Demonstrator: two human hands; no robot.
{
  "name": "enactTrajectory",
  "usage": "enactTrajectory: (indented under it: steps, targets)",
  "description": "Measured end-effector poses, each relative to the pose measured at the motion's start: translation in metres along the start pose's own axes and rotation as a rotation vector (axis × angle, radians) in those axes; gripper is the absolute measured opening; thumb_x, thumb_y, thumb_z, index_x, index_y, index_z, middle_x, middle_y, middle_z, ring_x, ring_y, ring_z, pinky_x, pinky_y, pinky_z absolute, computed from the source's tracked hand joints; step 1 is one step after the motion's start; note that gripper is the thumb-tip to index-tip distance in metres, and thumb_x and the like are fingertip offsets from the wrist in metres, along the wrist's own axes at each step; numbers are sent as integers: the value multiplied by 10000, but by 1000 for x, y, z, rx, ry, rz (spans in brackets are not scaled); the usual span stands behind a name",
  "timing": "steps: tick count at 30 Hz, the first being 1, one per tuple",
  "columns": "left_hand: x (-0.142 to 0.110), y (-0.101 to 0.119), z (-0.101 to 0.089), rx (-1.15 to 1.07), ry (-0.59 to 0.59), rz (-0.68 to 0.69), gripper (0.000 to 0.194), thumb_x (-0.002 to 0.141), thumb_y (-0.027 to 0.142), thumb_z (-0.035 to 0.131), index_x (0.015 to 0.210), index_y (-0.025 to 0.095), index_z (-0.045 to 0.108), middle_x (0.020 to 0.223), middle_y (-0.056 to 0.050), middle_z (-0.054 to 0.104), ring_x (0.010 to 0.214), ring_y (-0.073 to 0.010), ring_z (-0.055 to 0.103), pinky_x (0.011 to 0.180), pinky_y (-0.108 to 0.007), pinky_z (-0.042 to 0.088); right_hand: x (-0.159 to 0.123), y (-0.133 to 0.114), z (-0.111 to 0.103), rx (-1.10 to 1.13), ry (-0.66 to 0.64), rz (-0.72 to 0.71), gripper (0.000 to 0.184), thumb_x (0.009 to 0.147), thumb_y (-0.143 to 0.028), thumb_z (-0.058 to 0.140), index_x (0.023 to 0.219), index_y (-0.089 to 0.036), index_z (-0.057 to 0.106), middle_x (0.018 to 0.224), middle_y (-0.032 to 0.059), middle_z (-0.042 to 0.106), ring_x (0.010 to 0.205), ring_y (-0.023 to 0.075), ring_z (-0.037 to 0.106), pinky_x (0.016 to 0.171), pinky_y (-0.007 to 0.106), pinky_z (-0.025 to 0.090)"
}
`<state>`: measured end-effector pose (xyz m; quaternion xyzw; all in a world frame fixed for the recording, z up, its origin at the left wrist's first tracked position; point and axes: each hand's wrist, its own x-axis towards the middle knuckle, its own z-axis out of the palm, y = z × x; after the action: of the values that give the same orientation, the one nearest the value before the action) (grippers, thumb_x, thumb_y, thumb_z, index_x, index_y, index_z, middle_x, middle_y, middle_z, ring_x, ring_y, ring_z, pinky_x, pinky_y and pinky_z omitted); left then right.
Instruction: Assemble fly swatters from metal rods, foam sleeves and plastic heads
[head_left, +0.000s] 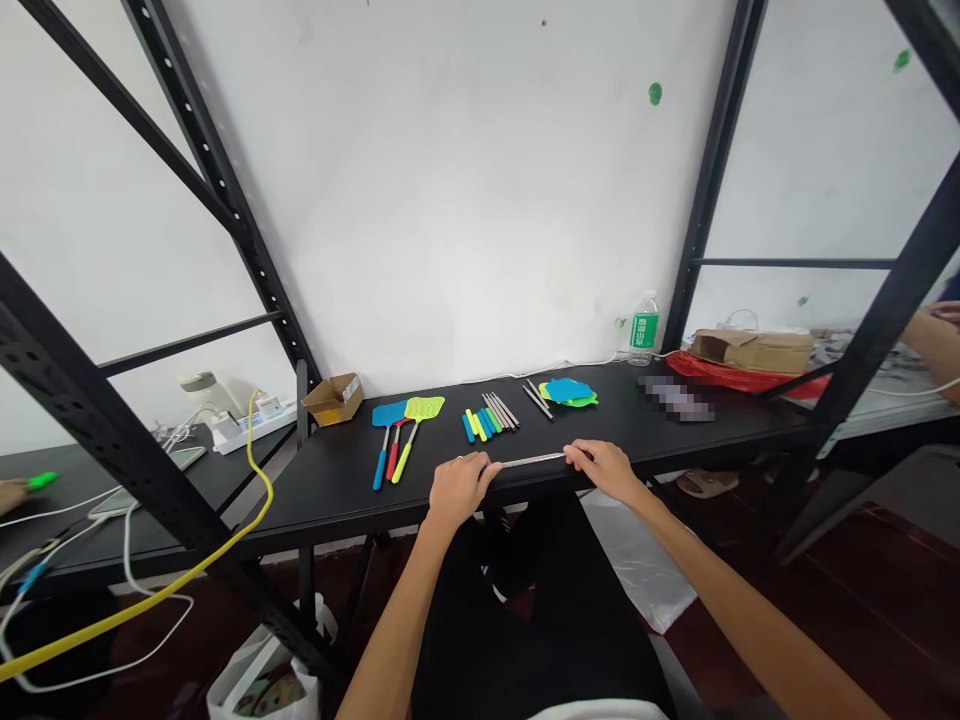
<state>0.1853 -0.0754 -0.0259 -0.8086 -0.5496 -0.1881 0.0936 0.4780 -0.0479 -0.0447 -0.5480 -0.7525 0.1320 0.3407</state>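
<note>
The rod (533,460), over the near edge of the surface (322,490), spans both hands: the left hand (459,488) curls around one end, the right hand (604,468) pinches the other. Thin and shiny, it looks light, stiff, perhaps slightly slippery; best gripped near each end.

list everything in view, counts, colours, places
held rod: 1, silver, between hands
loose rods: several, grey, middle
grips: several, blue, yellow, green, middle
swatter heads: stacked, blue, yellow, green, right
swatters: 3, blue, red, yellow, left
blurred item: 1, unclear, right
bottle: 1, clear, back right
boxes: 2, brown, left, far right
sheet: 1, red, far right
power strip: 1, white, left
cables: several, yellow, white, left
bag: 1, white, lower left
table: 1, black, centre
frame: 1, black, both sides
wall: 1, white, back
others' hands: 2+, bare, far edges
left hand: 1, bare, rod's left
right hand: 1, bare, rod's right
</note>
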Motion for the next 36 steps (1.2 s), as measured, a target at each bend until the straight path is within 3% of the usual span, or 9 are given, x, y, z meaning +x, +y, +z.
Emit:
enactTrajectory:
  steps: [36]
  targets:
    - [-1, 1, 4, 10, 59, -19, 502, 1034, 535, 259, 839, 220, 598, 825, -23, 686, 777, -176, 627, 588, -285, 227, -1, 4, 9, -120, 60, -19, 462, 990, -521, 380, 754, -247, 668, 702, 13, 652, 741, 192, 603, 632, 278, 297]
